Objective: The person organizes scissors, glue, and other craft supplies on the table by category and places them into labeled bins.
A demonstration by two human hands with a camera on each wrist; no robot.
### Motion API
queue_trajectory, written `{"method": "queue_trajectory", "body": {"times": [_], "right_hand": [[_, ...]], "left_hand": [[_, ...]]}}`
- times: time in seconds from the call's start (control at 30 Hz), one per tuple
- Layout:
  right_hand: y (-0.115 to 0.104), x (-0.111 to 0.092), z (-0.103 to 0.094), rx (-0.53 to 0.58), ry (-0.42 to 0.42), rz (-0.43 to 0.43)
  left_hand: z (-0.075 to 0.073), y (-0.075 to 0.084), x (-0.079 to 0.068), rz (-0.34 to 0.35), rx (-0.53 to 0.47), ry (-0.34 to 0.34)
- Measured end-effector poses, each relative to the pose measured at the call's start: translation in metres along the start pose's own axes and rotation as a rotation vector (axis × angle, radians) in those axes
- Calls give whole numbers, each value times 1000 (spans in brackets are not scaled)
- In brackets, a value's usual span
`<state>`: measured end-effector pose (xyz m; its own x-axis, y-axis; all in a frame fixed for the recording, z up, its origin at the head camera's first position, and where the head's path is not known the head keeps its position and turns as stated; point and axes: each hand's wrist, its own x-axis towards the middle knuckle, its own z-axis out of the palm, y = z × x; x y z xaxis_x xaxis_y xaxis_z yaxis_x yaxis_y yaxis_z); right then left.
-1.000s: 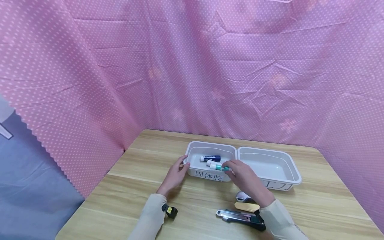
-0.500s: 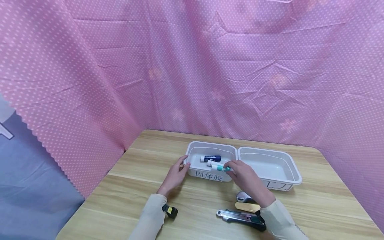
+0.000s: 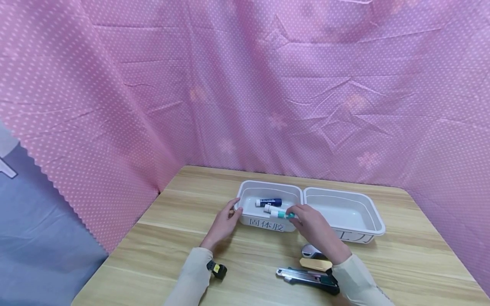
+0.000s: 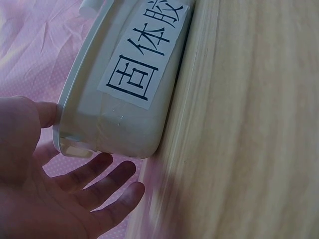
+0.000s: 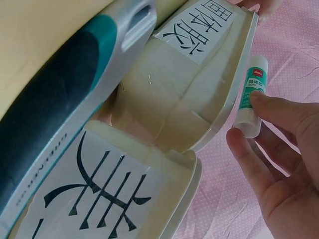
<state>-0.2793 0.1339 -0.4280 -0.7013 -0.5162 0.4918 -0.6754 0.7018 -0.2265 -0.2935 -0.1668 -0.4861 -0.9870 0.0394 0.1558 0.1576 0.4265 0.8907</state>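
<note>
My right hand [image 3: 315, 227] pinches a white and green glue stick [image 5: 253, 89] between thumb and fingertips, over the front right part of the left plastic bin [image 3: 246, 218]. Inside that bin lie a dark blue glue stick [image 3: 272, 202] with a white end and a second glue stick [image 3: 267, 208], partly hidden by the held one. My left hand [image 3: 223, 225] holds the bin's left front corner. In the left wrist view its thumb and index finger are at the rim, with the other fingers spread along the end wall.
Against the left bin stands a second white bin [image 3: 379, 221], its label partly hidden by my right hand. Several utility knives lie in front: a silver and black one [image 3: 302, 275], a yellow one [image 3: 314, 264] and a pale one [image 3: 307, 250]. Pink cloth [image 3: 268, 85] hangs behind the table [image 3: 183, 204].
My right hand has shifted very slightly to the right with the green and white glue stick. My left hand stays at the bin's corner, and both bins stay put.
</note>
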Motion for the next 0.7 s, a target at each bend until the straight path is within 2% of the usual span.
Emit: {"method": "queue_trajectory", "body": {"times": [0.7], "right_hand": [[1,-1,2,14,-16,16]], "left_hand": [[0,2,-1,-21,-1,-2]]}}
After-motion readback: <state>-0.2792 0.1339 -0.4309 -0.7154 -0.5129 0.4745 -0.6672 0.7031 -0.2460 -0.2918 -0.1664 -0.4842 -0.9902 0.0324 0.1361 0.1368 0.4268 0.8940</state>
